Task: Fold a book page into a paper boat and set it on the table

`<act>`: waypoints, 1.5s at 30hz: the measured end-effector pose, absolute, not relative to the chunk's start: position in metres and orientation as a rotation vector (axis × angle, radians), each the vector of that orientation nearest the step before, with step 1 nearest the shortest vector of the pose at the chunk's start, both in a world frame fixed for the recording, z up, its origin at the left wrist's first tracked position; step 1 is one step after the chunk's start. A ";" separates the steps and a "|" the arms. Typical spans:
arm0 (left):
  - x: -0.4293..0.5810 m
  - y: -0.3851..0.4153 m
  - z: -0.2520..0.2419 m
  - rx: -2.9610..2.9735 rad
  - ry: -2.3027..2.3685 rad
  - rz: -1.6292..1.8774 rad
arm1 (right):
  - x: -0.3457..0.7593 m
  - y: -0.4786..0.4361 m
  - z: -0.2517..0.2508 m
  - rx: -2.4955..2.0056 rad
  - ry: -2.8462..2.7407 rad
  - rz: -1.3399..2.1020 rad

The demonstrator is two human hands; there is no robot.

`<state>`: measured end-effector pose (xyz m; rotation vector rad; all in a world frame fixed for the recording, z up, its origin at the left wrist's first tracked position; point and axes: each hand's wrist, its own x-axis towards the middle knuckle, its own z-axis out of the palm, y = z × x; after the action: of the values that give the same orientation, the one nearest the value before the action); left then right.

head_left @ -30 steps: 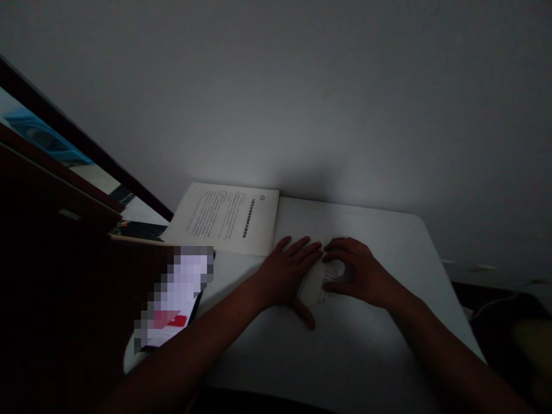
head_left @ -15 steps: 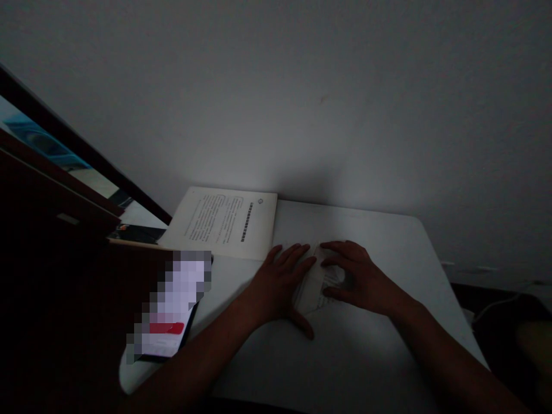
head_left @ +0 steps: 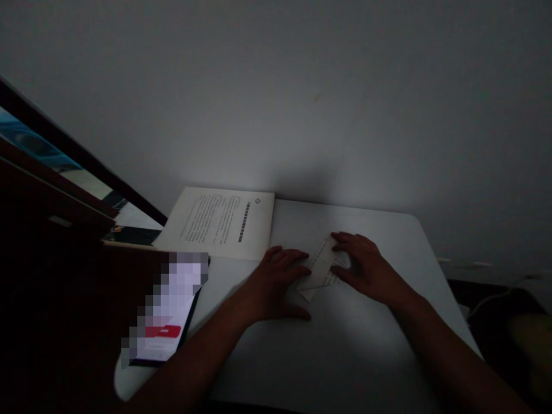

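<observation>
Two hands are pressing a folded paper (head_left: 319, 270) flat near the middle of the white table (head_left: 366, 356), well clear of its far and right edges, with bare tabletop lying open on the near side. The left hand (head_left: 276, 284) is resting palm down, fingers spread on the paper's left end; the right hand (head_left: 366, 267) is lying flat across its right end. Neither is closing around it, though dim light is probably hiding detail. To the far left, an open booklet (head_left: 224, 221) is lying, and a phone (head_left: 166, 322) is glowing at the near left edge.

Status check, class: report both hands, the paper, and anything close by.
Left hand and right hand flat, pressing folded paper on white table. Booklet beside left hand; phone at table's left edge.
</observation>
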<state>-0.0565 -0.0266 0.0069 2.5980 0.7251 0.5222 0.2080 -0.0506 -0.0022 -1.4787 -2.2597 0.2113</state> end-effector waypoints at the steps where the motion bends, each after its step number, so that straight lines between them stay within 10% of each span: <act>1: -0.056 -0.026 0.007 2.600 0.721 0.542 | 0.208 -0.050 -0.003 -1.488 -2.257 0.205; 45: -0.041 -0.034 0.000 2.569 1.057 0.758 | 0.203 -0.053 -0.003 -1.523 -2.020 0.105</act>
<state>-0.0406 -0.0336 -0.0002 2.5693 1.0569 0.7577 0.2026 -0.0533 -0.0031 -1.5225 -2.0200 0.1046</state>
